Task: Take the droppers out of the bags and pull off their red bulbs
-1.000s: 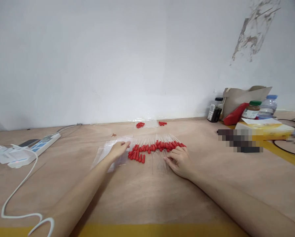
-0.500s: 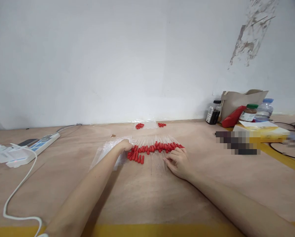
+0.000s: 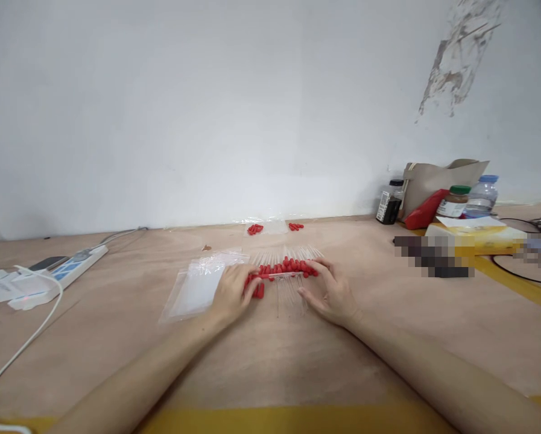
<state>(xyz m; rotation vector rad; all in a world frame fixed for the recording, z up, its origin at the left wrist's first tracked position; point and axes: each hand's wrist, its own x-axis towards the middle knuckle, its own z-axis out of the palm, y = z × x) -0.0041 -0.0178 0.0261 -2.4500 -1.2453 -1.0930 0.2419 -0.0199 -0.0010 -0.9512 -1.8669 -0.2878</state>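
Note:
A dense row of glass droppers with red rubber bulbs [image 3: 288, 265] lies on the table, thin clear tubes fanning out behind and in front of it. My left hand [image 3: 231, 291] is closed at the left end, thumb and fingers around a red-bulbed dropper [image 3: 277, 275] whose tube points right across the row. A few more red bulbs [image 3: 260, 291] show by that thumb. At the right end, my right hand [image 3: 336, 295] has thumb and fingers apart, fingertips against the bulbs. Clear plastic bags [image 3: 193, 289] lie partly behind my left hand.
Near the wall, two small groups of red bulbs [image 3: 254, 229] lie by a clear bag [image 3: 274, 227]. At left stand a power strip [image 3: 78, 268] and a white cable [image 3: 39, 330]. Jars, a dark bottle [image 3: 389, 204], a beige bag [image 3: 433, 181] and a yellow packet [image 3: 491, 236] occupy the right.
My left hand has come nearer and turned inward, now with a dropper lying across the row. The right hand's thumb and fingers have spread at the row's right end.

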